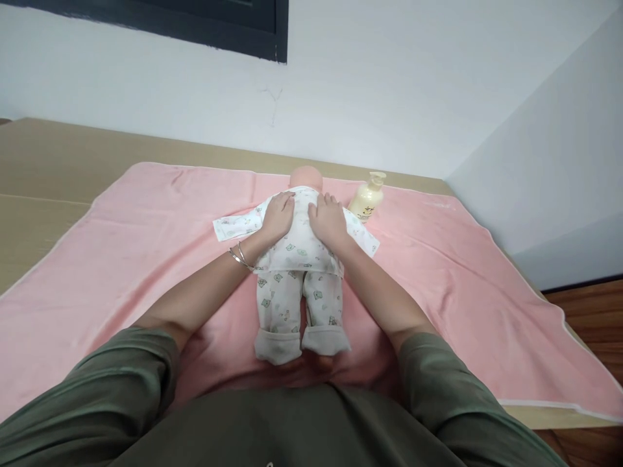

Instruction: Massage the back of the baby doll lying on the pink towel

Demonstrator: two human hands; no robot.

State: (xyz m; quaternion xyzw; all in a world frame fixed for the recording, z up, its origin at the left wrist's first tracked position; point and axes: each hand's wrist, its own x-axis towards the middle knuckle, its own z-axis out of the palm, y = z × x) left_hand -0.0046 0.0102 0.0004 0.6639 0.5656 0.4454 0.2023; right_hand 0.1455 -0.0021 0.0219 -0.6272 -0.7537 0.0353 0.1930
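Note:
A baby doll (305, 176) lies face down, its bald head pointing away from me. It wears a white printed top (302, 246) and matching trousers (277, 298) with turned-up cuffs. My left hand (279, 215) rests flat on the left side of the doll's upper back, fingers stretched toward the head. On the right side of the upper back, my right hand (328, 220) lies flat in the same way. Bare fabric shows between the two hands. Both hands touch the top without gripping it. The doll's sleeves spread out to either side.
Under the doll is a pink blanket (160, 227) with wrinkles, spread over a tan board surface (43, 162). A cream pump bottle (366, 198) stands just right of the doll's shoulder. White walls (365, 84) rise behind and at right. Wooden flooring (594, 324) shows at right.

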